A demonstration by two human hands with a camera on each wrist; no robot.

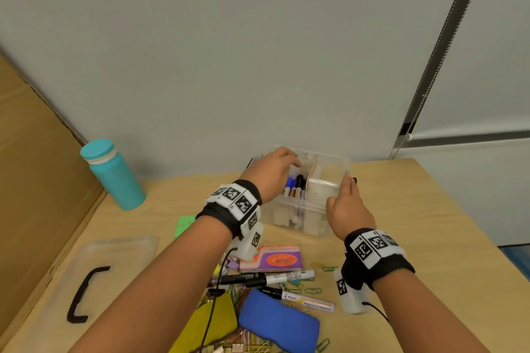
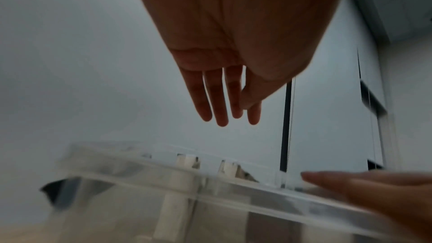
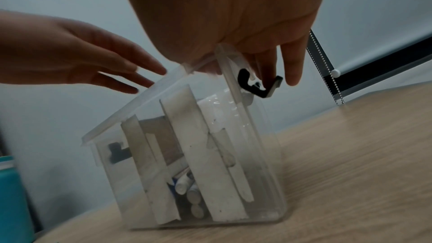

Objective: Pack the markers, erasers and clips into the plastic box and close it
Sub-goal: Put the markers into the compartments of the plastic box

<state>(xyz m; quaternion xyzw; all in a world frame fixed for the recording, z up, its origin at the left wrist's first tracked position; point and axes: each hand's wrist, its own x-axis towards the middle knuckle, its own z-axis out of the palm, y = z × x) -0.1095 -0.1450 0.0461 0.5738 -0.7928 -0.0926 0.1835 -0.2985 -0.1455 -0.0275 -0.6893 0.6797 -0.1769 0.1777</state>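
Clear plastic box (image 1: 298, 210): standing on the pale wood tabletop (image 1: 430, 209) by the grey wall, lid off, white dividers splitting it into compartments.
Box contents: blue and black markers (image 1: 295, 186) upright in the left compartment; the right wrist view shows capped ends resting on the bottom (image 3: 194, 195).
Left hand (image 1: 272, 170): over the left part of the box, fingers straight and loosely together in the left wrist view (image 2: 217, 99), nothing in them; whether the tips touch the rim, I cannot tell.
Right hand (image 1: 345, 205): at the box's right corner, palm against the rim, fingers reaching down beside the black side latch (image 3: 259, 85); a true grip on it cannot be made out.
Lid (image 1: 114, 264): clear, with a black handle, lying flat on the tabletop at the near left, well apart from the box.
Loose markers: a black one (image 1: 243, 278) and a Pilot whiteboard marker (image 1: 301, 298) lie in the pile nearest the camera.
Erasers: a blue one (image 1: 278, 324) and a yellow one (image 1: 212, 321) side by side in the same pile.
Clips: green paper clips (image 1: 312, 291) scattered around the markers, more at the bottom edge.
Also there: a teal bottle (image 1: 113, 175) at the left, an orange and purple packet (image 1: 272, 259) between box and pile.
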